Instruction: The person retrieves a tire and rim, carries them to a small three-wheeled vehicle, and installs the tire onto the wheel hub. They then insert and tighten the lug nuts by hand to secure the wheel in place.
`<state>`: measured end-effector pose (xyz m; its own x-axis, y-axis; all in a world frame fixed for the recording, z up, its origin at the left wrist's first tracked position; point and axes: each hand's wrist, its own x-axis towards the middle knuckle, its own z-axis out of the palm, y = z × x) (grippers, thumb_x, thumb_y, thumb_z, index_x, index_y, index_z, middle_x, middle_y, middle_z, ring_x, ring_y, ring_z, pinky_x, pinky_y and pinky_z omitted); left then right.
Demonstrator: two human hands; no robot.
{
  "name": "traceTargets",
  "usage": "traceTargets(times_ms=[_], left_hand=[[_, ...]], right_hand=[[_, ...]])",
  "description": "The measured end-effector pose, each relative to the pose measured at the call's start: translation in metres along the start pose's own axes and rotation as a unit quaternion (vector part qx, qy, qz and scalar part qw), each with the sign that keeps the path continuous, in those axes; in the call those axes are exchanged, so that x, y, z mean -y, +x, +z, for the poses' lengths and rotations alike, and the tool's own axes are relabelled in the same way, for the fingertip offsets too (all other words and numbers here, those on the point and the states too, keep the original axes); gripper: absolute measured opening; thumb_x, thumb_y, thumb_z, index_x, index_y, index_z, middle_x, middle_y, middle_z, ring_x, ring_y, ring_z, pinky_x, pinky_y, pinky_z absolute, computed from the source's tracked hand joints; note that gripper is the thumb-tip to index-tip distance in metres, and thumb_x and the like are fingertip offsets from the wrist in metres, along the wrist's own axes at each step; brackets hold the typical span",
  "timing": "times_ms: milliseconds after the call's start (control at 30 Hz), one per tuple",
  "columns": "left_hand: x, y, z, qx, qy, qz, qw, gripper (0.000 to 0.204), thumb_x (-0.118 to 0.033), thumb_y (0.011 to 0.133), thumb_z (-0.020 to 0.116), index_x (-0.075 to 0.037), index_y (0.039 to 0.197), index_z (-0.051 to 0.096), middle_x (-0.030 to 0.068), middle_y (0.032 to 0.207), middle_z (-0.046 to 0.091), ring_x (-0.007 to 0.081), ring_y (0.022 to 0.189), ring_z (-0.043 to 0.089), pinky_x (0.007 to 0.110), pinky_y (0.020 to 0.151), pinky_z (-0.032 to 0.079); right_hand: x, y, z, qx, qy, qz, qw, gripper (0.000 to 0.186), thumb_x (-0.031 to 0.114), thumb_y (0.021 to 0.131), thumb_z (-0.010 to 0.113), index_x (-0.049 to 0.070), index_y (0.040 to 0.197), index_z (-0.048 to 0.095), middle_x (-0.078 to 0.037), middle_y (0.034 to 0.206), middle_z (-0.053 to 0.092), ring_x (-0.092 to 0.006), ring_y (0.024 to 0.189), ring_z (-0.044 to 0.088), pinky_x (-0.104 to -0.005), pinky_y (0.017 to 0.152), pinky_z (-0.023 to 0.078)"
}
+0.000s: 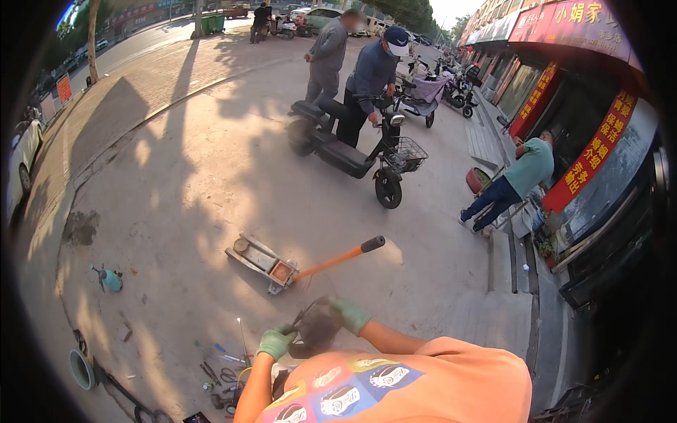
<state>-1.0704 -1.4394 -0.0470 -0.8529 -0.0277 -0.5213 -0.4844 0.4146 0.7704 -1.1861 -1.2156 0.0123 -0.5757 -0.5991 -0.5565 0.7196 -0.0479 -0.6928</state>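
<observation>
A blurred dark rounded piece [317,330] is in front of my chest, with a thin curved edge at its upper left. Its kind cannot be made out. My left hand [275,343], in a pale green glove, is closed on its left side. My right hand [350,315], gloved alike and smeared by motion, is at its upper right edge, its fingers partly hidden behind the piece. Beyond my hands stands a floor jack [262,262] with a long orange handle [331,262]. Below my left forearm lie scattered hand tools [229,374].
A teal spray bottle [107,278] and a green-rimmed bucket [82,369] stand at left. Ahead, a person in a cap [370,77] holds a black electric scooter [352,151], with another person [328,56] behind. At right, someone in a green shirt [530,166] is near the shopfront steps [502,262].
</observation>
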Motion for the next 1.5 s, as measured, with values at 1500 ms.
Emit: traceTargets(times_ms=[1500], left_hand=[[0.050, -0.025, 0.028, -0.155, -0.690, -0.170, 0.687, 0.019, -0.017, 0.091, 0.052, -0.008, 0.107, 0.052, 0.0087, 0.089, 0.052, 0.0226, 0.078, 0.048, 0.034, 0.070, 0.035]], right_hand=[[-0.021, 0.016, 0.010, -0.158, -0.065, 0.010, 0.985, 0.041, 0.040, 0.098, 0.040, 0.005, 0.104, 0.061, -0.004, 0.079, 0.055, -0.0161, 0.066, 0.049, -0.0331, 0.061, 0.045]])
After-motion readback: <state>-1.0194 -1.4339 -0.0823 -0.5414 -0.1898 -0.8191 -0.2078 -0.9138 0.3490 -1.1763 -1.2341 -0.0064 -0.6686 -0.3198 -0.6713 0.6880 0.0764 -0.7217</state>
